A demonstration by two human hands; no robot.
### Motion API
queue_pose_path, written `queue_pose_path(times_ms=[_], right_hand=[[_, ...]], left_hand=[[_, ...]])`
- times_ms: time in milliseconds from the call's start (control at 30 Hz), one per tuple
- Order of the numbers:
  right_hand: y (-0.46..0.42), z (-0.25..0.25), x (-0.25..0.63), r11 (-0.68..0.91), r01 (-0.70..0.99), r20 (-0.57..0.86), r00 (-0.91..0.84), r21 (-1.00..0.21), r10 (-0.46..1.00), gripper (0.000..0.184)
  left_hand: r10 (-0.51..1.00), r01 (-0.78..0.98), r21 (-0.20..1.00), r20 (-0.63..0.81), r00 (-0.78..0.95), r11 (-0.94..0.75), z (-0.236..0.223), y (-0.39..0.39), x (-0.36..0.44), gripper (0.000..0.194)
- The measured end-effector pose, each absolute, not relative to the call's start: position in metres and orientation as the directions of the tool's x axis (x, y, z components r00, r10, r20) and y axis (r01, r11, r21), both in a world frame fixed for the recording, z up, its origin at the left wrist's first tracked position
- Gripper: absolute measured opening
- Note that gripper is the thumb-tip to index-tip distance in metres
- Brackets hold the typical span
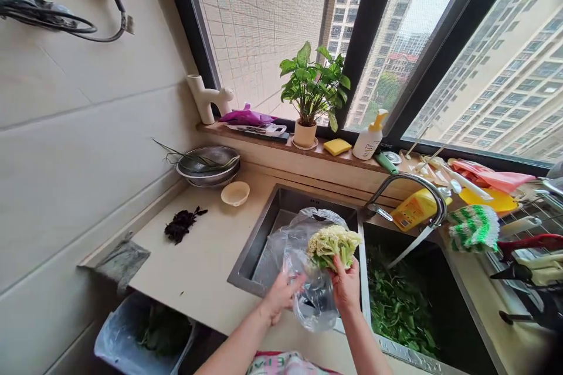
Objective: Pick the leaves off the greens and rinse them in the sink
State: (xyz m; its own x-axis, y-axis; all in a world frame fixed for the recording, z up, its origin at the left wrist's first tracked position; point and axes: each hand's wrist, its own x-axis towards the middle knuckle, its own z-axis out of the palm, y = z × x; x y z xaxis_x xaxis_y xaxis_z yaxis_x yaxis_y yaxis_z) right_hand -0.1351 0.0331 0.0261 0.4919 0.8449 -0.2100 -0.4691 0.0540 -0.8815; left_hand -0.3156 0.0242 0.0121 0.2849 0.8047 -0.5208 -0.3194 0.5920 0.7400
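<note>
My right hand [345, 282] grips a piece of cauliflower [333, 244] by its green stalks, above the left sink basin [259, 269]. A clear plastic bag [314, 304] hangs open just left of and below the cauliflower. My left hand [281, 296] is closed on the near left side of that bag, its fingers partly seen through the film. Leafy greens [400, 310] lie in the right sink basin [457, 299], where water runs from the curved faucet [433, 187].
On the counter [211, 269] are dark purple leaves [183, 224], a small cream bowl [235, 193] and a metal colander [206, 167] with scallions. A lined trash bin [105, 340] stands below the left edge. The sill holds a potted plant [305, 132], a yellow sponge [337, 146] and a pump bottle [368, 143].
</note>
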Motion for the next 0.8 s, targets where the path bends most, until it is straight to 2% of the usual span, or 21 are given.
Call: queue_pose_path(times_ms=[33,133,200,267,400,467,533,633,700,800], right_hand=[[0.034,0.026,-0.138,0.046,-0.47,-0.221,0.495,-0.881,0.84,0.055],[0.041,0.027,-0.132,0.0,-0.539,-0.296,0.461,-0.842,0.836,0.052],[0.045,0.026,-0.117,-0.046,-0.629,-0.378,0.404,-0.776,0.833,0.046],[0.047,0.021,-0.103,-0.099,-0.698,-0.444,0.334,-0.71,0.832,0.037],[0.043,0.0,-0.094,-0.167,-0.715,-0.456,0.232,-0.679,0.859,0.025],[0.039,-0.011,-0.097,-0.135,-0.711,-0.426,0.249,-0.691,0.87,0.026],[0.037,-0.02,-0.098,-0.073,-0.694,-0.394,0.315,-0.716,0.863,0.028],[0.034,-0.025,-0.094,-0.005,-0.684,-0.39,0.409,-0.729,0.825,0.028],[0.033,-0.026,-0.087,-0.012,-0.691,-0.399,0.403,-0.723,0.824,0.025],[0.026,-0.024,-0.08,-0.088,-0.683,-0.395,0.309,-0.725,0.865,0.022]], left_hand=[[0.832,-0.314,0.771,-0.495,0.251,0.554,0.008,0.023,-0.306,0.071],[0.882,-0.303,0.829,-0.452,0.135,0.471,-0.01,0.024,-0.304,0.036],[0.87,-0.315,0.812,-0.47,0.148,0.492,-0.02,0.028,-0.318,0.021],[0.841,-0.36,0.762,-0.512,0.174,0.538,-0.025,0.031,-0.333,0.013],[0.74,-0.491,0.567,-0.6,0.303,0.661,-0.022,0.037,-0.338,0.008],[0.725,-0.555,0.476,-0.54,0.427,0.682,-0.016,0.039,-0.332,0.006],[0.771,-0.652,0.423,-0.444,0.457,0.63,-0.011,0.043,-0.33,0.009],[0.836,-0.77,0.366,-0.397,0.379,0.523,-0.006,0.049,-0.338,0.013],[0.838,-0.791,0.343,-0.412,0.358,0.507,-0.007,0.053,-0.347,0.013],[0.843,-0.762,0.425,-0.454,0.288,0.488,-0.012,0.062,-0.358,0.015]])
